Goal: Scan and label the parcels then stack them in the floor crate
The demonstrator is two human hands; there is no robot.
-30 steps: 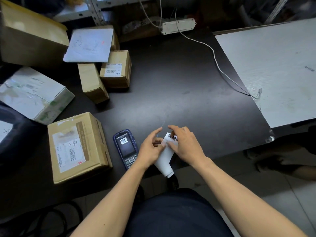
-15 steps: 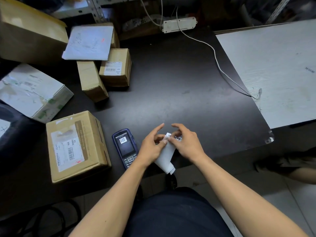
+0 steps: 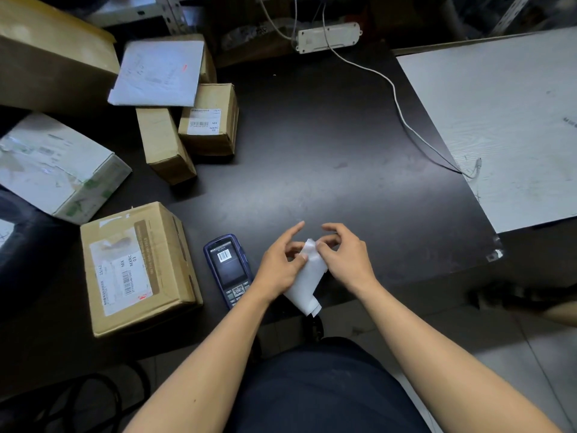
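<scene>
- Both hands over the near edge of the dark table [image 3: 312, 145], pinching the top of one white label strip [image 3: 307, 282] between them.
- Left hand [image 3: 279, 267]: thumb and curled fingers nipping the strip's left upper edge, index finger stretched out and free.
- Right hand [image 3: 346, 257]: thumb and fingertips nipping the right upper corner, other fingers bent above it.
- Strip hanging toward the near side, lower end curled past the table edge.
- Blue handheld scanner [image 3: 229, 268] flat on the table just left of the left hand, screen up, barcode showing.
- Labelled brown parcel [image 3: 137, 267] left of the scanner, label upward.
- Farther left: white-topped box [image 3: 56, 167], long narrow carton [image 3: 165, 145], small labelled carton [image 3: 210, 118], grey mailer [image 3: 157, 73] lying across cartons, big carton [image 3: 53, 54] at far left.
- Power strip [image 3: 327, 37] at the far edge; white cable [image 3: 396, 98] running to a pale board [image 3: 499, 120] at right.
</scene>
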